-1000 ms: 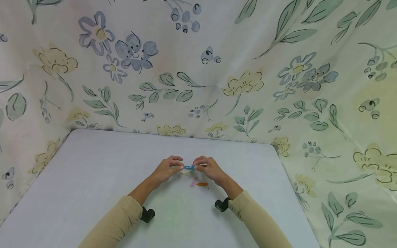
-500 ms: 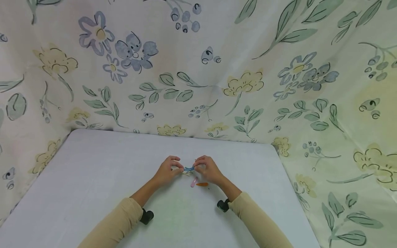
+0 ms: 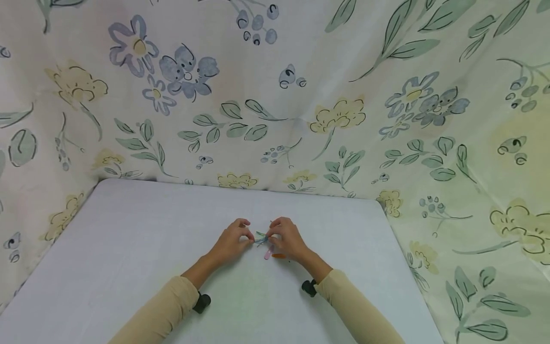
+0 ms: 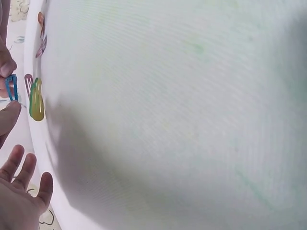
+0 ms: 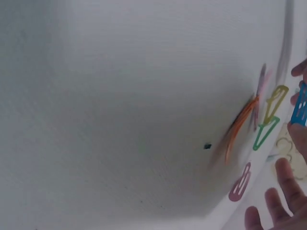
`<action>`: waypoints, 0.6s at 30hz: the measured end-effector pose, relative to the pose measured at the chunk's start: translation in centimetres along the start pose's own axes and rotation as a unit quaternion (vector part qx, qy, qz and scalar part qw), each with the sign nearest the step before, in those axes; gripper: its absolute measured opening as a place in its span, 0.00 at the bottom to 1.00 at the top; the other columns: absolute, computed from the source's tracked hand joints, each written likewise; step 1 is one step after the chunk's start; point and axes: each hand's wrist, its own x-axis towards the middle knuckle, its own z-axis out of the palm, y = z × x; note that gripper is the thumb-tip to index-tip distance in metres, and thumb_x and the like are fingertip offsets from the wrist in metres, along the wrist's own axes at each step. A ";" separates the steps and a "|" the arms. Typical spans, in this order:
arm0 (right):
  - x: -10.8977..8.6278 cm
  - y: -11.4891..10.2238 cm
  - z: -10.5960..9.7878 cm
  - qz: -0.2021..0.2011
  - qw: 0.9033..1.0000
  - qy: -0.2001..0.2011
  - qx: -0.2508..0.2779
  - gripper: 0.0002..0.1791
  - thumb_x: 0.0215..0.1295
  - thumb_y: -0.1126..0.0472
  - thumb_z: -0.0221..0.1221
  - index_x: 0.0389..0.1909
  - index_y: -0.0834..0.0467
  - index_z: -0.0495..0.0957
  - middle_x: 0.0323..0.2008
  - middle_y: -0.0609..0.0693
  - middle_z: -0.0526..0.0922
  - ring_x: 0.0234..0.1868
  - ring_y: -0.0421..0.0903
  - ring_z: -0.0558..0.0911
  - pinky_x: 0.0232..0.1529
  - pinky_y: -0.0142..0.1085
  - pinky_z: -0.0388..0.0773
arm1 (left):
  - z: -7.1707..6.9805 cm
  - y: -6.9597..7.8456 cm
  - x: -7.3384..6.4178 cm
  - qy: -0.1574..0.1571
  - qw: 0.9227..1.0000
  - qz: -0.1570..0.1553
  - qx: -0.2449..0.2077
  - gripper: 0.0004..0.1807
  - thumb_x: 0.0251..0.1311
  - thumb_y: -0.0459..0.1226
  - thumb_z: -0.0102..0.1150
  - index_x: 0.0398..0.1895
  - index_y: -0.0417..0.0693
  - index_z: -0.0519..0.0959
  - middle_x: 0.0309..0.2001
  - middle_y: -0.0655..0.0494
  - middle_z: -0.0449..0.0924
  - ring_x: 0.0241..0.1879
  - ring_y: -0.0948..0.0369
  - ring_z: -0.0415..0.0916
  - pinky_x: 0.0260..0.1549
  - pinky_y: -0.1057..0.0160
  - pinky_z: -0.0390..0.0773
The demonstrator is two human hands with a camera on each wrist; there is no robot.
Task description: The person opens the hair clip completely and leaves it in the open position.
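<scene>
While 2 hands (image 3: 232, 241) (image 3: 287, 238) pinch it — 1 per end — the blue clip (image 5: 300, 106) sits between.

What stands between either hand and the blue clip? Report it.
Nothing visible: the left hand and right hand both pinch the blue clip, one at each end. The orange clip lies on the table, out of the way.
</scene>
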 end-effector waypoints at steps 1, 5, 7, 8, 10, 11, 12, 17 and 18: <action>0.0 0.0 0.1 -0.012 1.000 0.002 -0.011 0.04 0.63 0.65 0.66 0.35 0.54 0.88 0.48 0.51 0.80 0.58 0.53 0.71 0.62 0.54 0.66 | 0.0 -0.1 0.0 -0.002 1.000 0.005 0.009 0.04 0.59 0.32 0.68 0.31 0.50 0.86 0.58 0.43 0.74 0.59 0.47 0.71 0.58 0.41 0.69; -0.1 0.1 0.5 -0.028 0.999 -0.001 -0.037 0.04 0.62 0.65 0.66 0.35 0.54 0.89 0.47 0.51 0.81 0.59 0.54 0.71 0.60 0.55 0.67 | -0.1 -0.1 -0.2 -0.007 0.999 0.021 0.033 0.03 0.59 0.32 0.67 0.31 0.50 0.86 0.58 0.43 0.74 0.60 0.46 0.71 0.55 0.37 0.68; -0.1 0.1 0.6 -0.028 0.998 -0.006 -0.047 0.04 0.62 0.65 0.66 0.35 0.54 0.89 0.47 0.51 0.80 0.59 0.54 0.71 0.60 0.55 0.67 | -0.2 -0.1 -0.3 -0.010 0.999 0.022 0.043 0.03 0.59 0.32 0.67 0.31 0.50 0.87 0.59 0.43 0.75 0.60 0.46 0.71 0.54 0.36 0.68; -0.1 0.1 0.7 -0.026 0.998 -0.010 -0.051 0.05 0.63 0.65 0.66 0.36 0.54 0.89 0.47 0.51 0.80 0.60 0.54 0.71 0.61 0.55 0.67 | -0.2 0.0 -0.3 -0.012 0.998 0.022 0.049 0.03 0.59 0.32 0.67 0.31 0.50 0.87 0.59 0.43 0.75 0.61 0.46 0.71 0.54 0.37 0.68; -0.2 0.2 0.8 -0.025 0.998 -0.014 -0.055 0.05 0.63 0.64 0.66 0.36 0.54 0.89 0.48 0.51 0.80 0.60 0.53 0.71 0.61 0.54 0.67 | -0.2 0.1 -0.4 -0.014 0.998 0.023 0.062 0.03 0.58 0.33 0.68 0.32 0.50 0.87 0.59 0.43 0.75 0.61 0.45 0.70 0.53 0.37 0.69; -0.2 0.2 0.9 -0.026 0.998 -0.016 -0.055 0.05 0.63 0.64 0.66 0.36 0.54 0.89 0.48 0.51 0.81 0.60 0.53 0.72 0.61 0.54 0.68 | -0.2 0.1 -0.4 -0.014 0.997 0.025 0.068 0.03 0.58 0.33 0.68 0.31 0.50 0.87 0.59 0.43 0.75 0.61 0.45 0.70 0.52 0.38 0.69; -0.2 0.2 0.9 -0.026 0.998 -0.017 -0.054 0.05 0.63 0.64 0.66 0.36 0.54 0.89 0.48 0.51 0.81 0.60 0.53 0.72 0.60 0.54 0.68 | -0.2 0.0 -0.4 -0.014 0.997 0.026 0.074 0.02 0.58 0.33 0.68 0.31 0.50 0.87 0.58 0.42 0.75 0.60 0.44 0.70 0.51 0.38 0.70; -0.3 0.4 0.8 -0.017 0.998 -0.031 -0.051 0.05 0.64 0.63 0.66 0.38 0.54 0.89 0.50 0.51 0.80 0.61 0.54 0.71 0.61 0.55 0.67 | 0.0 -0.2 -0.6 -0.013 0.996 0.026 0.088 0.02 0.58 0.33 0.68 0.30 0.50 0.87 0.58 0.42 0.75 0.60 0.43 0.70 0.52 0.39 0.69; -0.4 0.5 0.7 -0.014 0.998 -0.035 -0.050 0.06 0.64 0.62 0.65 0.39 0.54 0.89 0.51 0.51 0.80 0.62 0.54 0.70 0.61 0.55 0.67 | 0.1 -0.2 -0.6 -0.013 0.996 0.022 0.087 0.02 0.58 0.33 0.68 0.31 0.50 0.87 0.58 0.42 0.75 0.60 0.44 0.69 0.53 0.40 0.68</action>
